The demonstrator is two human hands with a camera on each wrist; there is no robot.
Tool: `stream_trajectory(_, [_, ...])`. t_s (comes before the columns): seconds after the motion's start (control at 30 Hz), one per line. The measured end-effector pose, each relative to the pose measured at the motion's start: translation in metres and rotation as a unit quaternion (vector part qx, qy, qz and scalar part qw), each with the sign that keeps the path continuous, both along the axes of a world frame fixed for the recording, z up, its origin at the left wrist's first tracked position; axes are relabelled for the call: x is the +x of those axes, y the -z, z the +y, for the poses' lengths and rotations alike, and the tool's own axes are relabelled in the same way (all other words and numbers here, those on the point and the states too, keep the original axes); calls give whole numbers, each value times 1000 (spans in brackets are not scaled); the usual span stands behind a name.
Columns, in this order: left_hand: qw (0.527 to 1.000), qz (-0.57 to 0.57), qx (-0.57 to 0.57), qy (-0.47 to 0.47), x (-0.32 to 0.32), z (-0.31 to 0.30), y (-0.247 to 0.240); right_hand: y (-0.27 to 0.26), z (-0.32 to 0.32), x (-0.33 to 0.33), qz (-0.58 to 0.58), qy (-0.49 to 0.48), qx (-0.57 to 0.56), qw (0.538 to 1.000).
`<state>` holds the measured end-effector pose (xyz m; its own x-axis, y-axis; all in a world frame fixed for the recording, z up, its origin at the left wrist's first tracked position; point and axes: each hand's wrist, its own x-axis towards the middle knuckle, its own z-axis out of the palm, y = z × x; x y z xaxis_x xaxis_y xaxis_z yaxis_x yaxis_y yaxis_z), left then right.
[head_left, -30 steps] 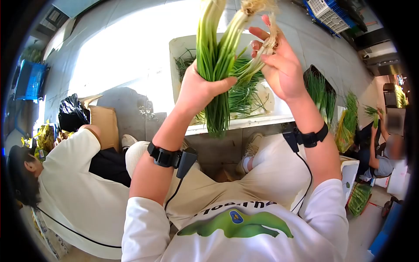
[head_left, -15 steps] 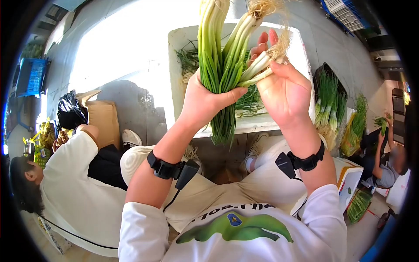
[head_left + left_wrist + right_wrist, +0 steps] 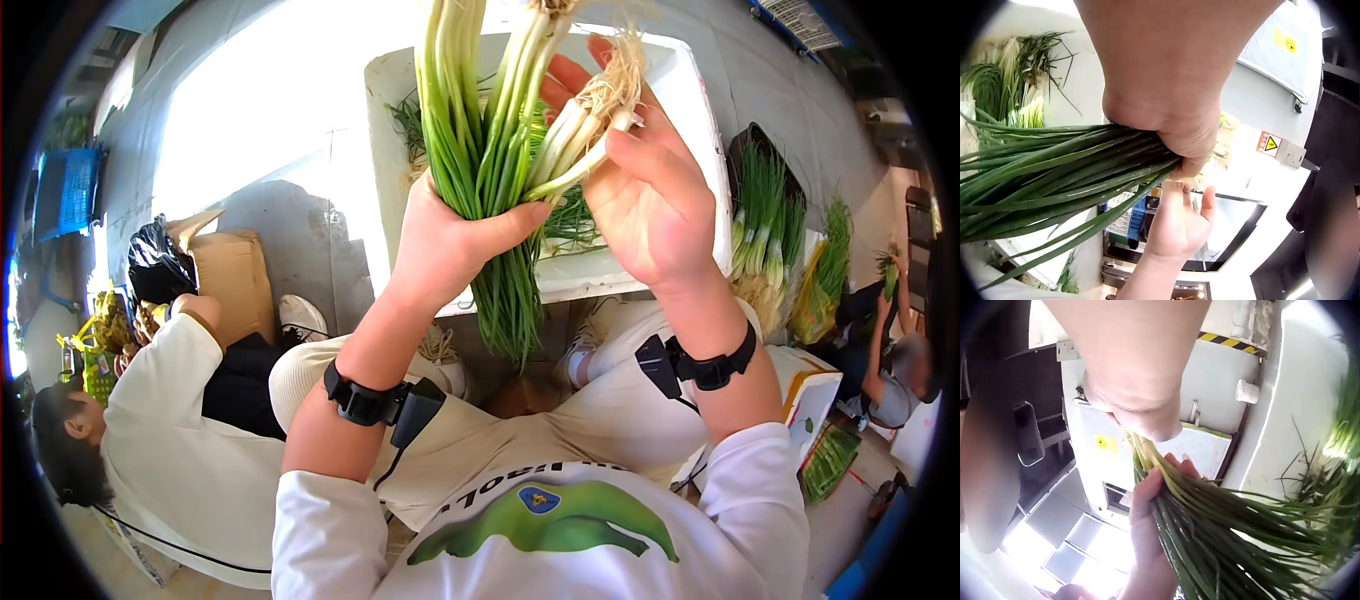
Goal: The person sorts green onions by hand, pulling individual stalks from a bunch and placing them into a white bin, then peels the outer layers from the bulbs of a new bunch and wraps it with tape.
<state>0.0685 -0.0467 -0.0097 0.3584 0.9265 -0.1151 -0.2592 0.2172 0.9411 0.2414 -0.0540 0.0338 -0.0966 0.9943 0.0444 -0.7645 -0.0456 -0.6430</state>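
Observation:
My left hand (image 3: 450, 240) grips a bunch of green onions (image 3: 505, 170) around its green part, roots upward and leaf ends hanging below the fist. Several stalks with pale bulbs (image 3: 570, 135) and stringy roots (image 3: 612, 85) lean out to the right. My right hand (image 3: 655, 190) is palm up beside these stalks, its fingers loosely bent behind them and its thumb near their root ends. In the left wrist view the leaves (image 3: 1072, 169) run out from under the left hand (image 3: 1154, 94); the right hand (image 3: 1175, 228) lies beyond, thumb apart from its fingers.
Beneath the hands, a white foam box (image 3: 385, 190) holds more green onions. At right are a black crate of green onions (image 3: 765, 215) and a yellow bag (image 3: 815, 305). On the left, a person in white (image 3: 175, 450) sits by a cardboard box (image 3: 235, 285).
The bunch and left hand have moved slightly left and down since half a second ago. Compared with a second ago, the right hand is lower and the leaning stalks show more plainly.

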Motion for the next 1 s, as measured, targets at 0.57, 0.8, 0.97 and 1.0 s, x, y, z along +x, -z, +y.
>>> stream_trajectory(0.57, [992, -55, -112, 18, -15, -1, -20, 8, 12, 31, -580, 151, 150, 786])
stream_trajectory(0.8, [990, -43, -130, 30, -17, 0, -16, -20, 6, 43, -645, 195, 182, 716])
stream_trajectory(0.97, [989, -53, -135, 26, -23, 1, -11, -2, 23, 77, -662, 228, 171, 693])
stream_trajectory(1.0, [990, -59, -128, 8, -21, -1, -12, -5, 28, 82, -655, 253, 200, 684])
